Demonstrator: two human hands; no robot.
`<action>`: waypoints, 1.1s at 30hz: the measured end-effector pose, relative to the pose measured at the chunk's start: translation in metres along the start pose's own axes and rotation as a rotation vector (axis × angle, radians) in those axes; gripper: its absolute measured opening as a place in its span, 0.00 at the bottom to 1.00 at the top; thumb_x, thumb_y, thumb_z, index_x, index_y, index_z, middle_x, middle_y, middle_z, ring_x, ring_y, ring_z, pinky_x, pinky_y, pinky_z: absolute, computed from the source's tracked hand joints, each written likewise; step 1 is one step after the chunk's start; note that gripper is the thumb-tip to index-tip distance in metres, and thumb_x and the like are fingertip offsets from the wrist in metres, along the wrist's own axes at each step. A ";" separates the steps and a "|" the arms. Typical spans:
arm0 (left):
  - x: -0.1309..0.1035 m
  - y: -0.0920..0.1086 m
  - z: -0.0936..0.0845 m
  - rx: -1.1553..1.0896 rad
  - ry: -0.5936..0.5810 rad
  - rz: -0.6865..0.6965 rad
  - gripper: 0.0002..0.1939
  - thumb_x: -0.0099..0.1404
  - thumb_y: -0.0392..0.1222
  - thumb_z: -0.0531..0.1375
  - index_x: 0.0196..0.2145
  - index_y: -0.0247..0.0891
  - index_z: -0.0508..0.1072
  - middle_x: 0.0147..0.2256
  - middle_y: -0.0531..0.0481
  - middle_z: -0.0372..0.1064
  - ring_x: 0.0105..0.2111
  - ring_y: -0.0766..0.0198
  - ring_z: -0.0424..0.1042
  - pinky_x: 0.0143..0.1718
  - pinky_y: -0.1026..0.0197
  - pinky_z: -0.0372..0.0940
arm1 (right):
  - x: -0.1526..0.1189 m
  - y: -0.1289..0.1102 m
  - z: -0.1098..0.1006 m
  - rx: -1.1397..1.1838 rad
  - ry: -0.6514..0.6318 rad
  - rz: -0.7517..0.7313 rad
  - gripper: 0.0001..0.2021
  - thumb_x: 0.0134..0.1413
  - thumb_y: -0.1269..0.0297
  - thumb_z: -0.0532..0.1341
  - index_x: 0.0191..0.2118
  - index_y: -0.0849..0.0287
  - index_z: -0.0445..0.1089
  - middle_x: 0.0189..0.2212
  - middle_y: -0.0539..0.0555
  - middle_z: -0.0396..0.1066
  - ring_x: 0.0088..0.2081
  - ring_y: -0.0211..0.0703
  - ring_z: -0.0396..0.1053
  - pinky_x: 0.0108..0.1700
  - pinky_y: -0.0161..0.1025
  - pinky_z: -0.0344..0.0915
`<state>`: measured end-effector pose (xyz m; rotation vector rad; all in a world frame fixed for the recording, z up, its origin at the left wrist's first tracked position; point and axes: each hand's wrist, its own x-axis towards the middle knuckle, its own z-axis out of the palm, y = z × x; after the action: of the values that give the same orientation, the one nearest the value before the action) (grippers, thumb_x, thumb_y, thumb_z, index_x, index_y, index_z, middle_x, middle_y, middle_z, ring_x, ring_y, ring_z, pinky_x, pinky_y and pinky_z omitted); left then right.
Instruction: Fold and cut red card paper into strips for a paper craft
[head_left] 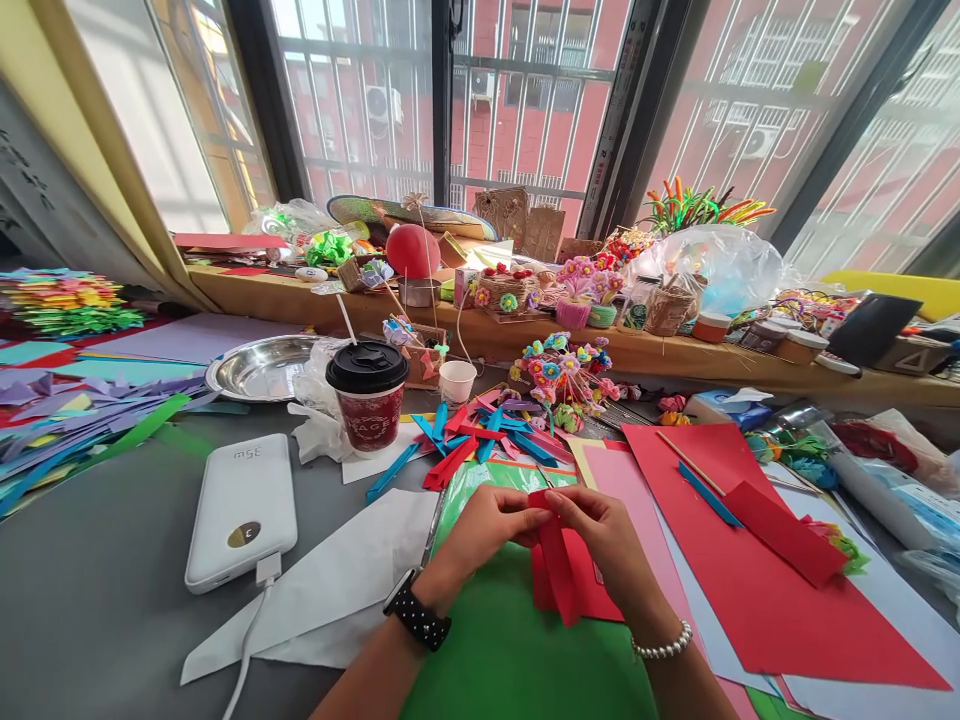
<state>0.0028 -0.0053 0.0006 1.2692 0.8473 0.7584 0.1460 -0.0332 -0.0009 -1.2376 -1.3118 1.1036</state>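
Observation:
A folded strip of red paper (556,570) hangs between my two hands, its lower ends pointing down. My left hand (491,525), with a dotted watch band at the wrist, pinches its upper left side. On the upper right side my right hand (600,530) pinches the same strip, a beaded bracelet on that wrist. Beneath them lie another red paper piece (596,590) and a green sheet (517,650). Folded blue and red paper pieces (480,430) are piled just beyond my hands.
A white power bank (244,510) with a cable and a lidded cup (367,395) stand at left, near a metal plate (262,368). Large red paper (720,560) covers the right side. Flower crafts (562,370) stand behind; a crowded ledge (330,305) runs below the windows.

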 end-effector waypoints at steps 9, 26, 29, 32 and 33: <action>0.002 -0.001 -0.003 -0.011 -0.029 -0.047 0.13 0.44 0.47 0.61 0.22 0.32 0.73 0.22 0.52 0.67 0.25 0.66 0.67 0.31 0.63 0.63 | -0.001 0.000 -0.001 -0.053 0.010 0.022 0.13 0.44 0.55 0.58 0.30 0.61 0.71 0.27 0.54 0.72 0.33 0.45 0.67 0.34 0.37 0.63; 0.005 -0.006 -0.002 -0.032 0.038 -0.047 0.12 0.42 0.46 0.63 0.20 0.32 0.71 0.20 0.53 0.68 0.24 0.65 0.69 0.31 0.62 0.65 | -0.001 0.001 0.001 -0.041 0.084 -0.030 0.14 0.43 0.55 0.58 0.29 0.62 0.71 0.26 0.55 0.72 0.30 0.44 0.67 0.32 0.37 0.63; 0.005 -0.005 0.000 -0.048 0.062 -0.019 0.13 0.43 0.47 0.62 0.21 0.32 0.72 0.21 0.52 0.68 0.24 0.65 0.69 0.30 0.63 0.65 | -0.001 0.001 0.002 -0.030 0.085 -0.037 0.14 0.43 0.55 0.58 0.28 0.62 0.71 0.26 0.55 0.72 0.31 0.44 0.67 0.33 0.37 0.63; 0.004 -0.002 -0.001 -0.045 0.111 0.036 0.12 0.44 0.46 0.62 0.22 0.33 0.73 0.22 0.52 0.68 0.25 0.65 0.68 0.29 0.64 0.65 | 0.000 0.000 0.002 0.001 0.062 -0.021 0.14 0.42 0.55 0.59 0.29 0.62 0.71 0.28 0.55 0.72 0.31 0.44 0.68 0.33 0.37 0.64; 0.004 -0.002 -0.001 -0.041 0.135 0.049 0.12 0.44 0.46 0.62 0.22 0.33 0.73 0.22 0.52 0.69 0.26 0.65 0.68 0.29 0.65 0.65 | 0.000 0.000 0.002 0.004 0.048 -0.009 0.14 0.41 0.56 0.60 0.30 0.61 0.71 0.28 0.55 0.72 0.31 0.44 0.68 0.33 0.37 0.64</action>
<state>0.0038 -0.0014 -0.0016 1.2160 0.9074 0.9045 0.1438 -0.0332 -0.0013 -1.2471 -1.2773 1.0635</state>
